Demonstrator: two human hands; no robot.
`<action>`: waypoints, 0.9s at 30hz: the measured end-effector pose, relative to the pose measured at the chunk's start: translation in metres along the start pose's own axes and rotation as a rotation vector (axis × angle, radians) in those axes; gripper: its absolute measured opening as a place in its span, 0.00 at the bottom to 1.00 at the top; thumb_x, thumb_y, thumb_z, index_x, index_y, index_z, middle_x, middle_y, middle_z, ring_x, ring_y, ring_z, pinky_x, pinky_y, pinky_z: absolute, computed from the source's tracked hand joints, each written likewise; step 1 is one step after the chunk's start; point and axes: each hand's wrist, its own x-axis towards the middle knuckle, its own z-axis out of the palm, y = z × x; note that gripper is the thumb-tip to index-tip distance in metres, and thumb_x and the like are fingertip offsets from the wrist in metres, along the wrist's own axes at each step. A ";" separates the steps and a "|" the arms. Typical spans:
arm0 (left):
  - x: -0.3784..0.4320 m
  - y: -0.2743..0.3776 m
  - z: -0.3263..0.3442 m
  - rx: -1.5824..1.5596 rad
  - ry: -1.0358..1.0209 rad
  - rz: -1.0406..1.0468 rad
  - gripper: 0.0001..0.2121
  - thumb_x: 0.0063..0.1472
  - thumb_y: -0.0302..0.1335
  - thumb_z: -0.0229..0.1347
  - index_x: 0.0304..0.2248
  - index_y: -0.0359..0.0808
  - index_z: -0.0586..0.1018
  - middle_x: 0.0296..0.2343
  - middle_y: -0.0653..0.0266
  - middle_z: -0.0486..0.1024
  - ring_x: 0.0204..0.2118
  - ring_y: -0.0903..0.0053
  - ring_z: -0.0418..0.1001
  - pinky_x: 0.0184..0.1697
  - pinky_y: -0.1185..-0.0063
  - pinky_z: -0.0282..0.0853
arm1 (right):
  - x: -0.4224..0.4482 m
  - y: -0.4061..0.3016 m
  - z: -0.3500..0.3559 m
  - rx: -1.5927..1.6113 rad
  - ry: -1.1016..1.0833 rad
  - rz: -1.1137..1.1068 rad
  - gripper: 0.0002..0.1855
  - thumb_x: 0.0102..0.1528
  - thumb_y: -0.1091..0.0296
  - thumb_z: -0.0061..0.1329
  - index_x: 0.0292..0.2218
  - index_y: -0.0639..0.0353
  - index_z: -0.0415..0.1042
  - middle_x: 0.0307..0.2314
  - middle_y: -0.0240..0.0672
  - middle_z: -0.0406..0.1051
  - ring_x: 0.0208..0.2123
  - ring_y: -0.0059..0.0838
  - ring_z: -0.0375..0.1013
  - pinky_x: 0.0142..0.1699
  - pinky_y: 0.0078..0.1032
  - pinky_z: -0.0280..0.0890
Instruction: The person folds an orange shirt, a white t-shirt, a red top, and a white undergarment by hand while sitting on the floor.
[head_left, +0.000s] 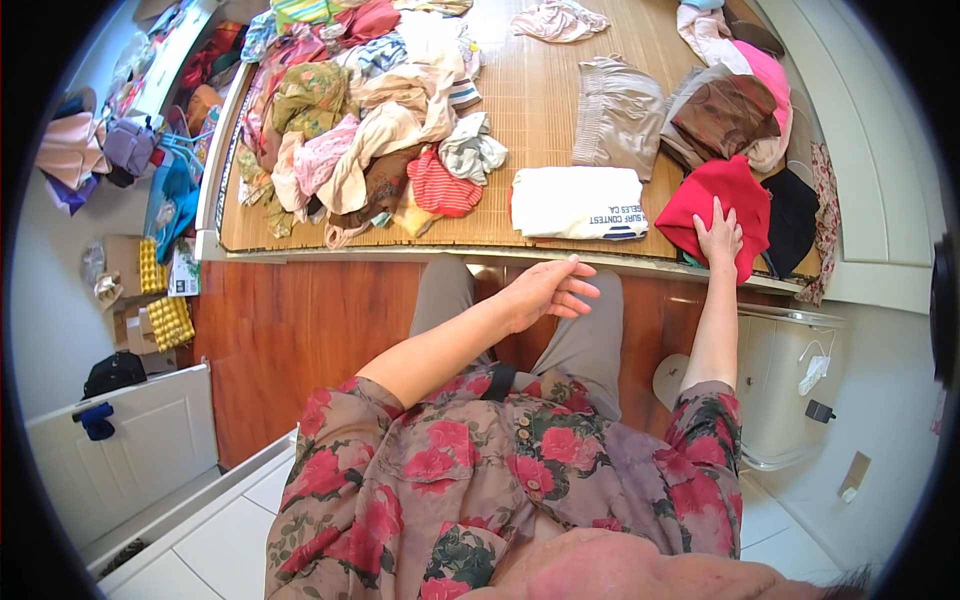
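My right hand (721, 234) rests with fingers spread on a red cloth garment (712, 199) at the front right of the mat-covered bed (525, 127). Whether the fingers pinch the fabric, I cannot tell. My left hand (551, 291) hovers over my lap before the bed's front edge, fingers loosely apart and holding nothing. Just beyond it lies a folded white T-shirt (577, 199) with dark printing. Behind the shirt are folded beige elastic-waist trousers (619, 112). A black garment (791, 221) lies right of the red one, and a brown patterned garment (727, 116) lies behind it.
A heap of mixed clothes (375, 112) covers the bed's left side. One pale pink garment (559, 19) lies at the back. A beige suitcase (787, 382) stands below right. Yellow egg trays (170, 322) and cardboard boxes are on the left, near a white door (135, 442).
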 end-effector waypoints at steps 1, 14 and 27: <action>-0.004 0.001 -0.004 -0.005 0.000 0.005 0.22 0.68 0.43 0.36 0.50 0.33 0.66 0.39 0.58 0.75 0.35 0.75 0.75 0.39 0.78 0.71 | -0.001 -0.002 0.000 -0.004 0.002 -0.006 0.39 0.52 0.37 0.45 0.61 0.31 0.49 0.60 0.44 0.46 0.58 0.57 0.50 0.56 0.54 0.51; -0.052 0.014 -0.136 -0.070 0.450 0.256 0.19 0.65 0.42 0.43 0.47 0.37 0.68 0.38 0.60 0.75 0.31 0.75 0.76 0.33 0.79 0.72 | -0.091 -0.173 -0.027 0.494 0.316 -0.743 0.29 0.48 0.68 0.52 0.50 0.68 0.63 0.48 0.56 0.61 0.51 0.54 0.60 0.56 0.41 0.55; -0.092 0.064 -0.323 0.920 1.515 0.735 0.35 0.52 0.39 0.57 0.55 0.29 0.58 0.52 0.41 0.58 0.56 0.54 0.56 0.58 0.68 0.54 | -0.242 -0.319 -0.053 0.707 -0.244 -1.103 0.28 0.52 0.70 0.51 0.53 0.60 0.60 0.54 0.54 0.54 0.54 0.53 0.58 0.56 0.36 0.58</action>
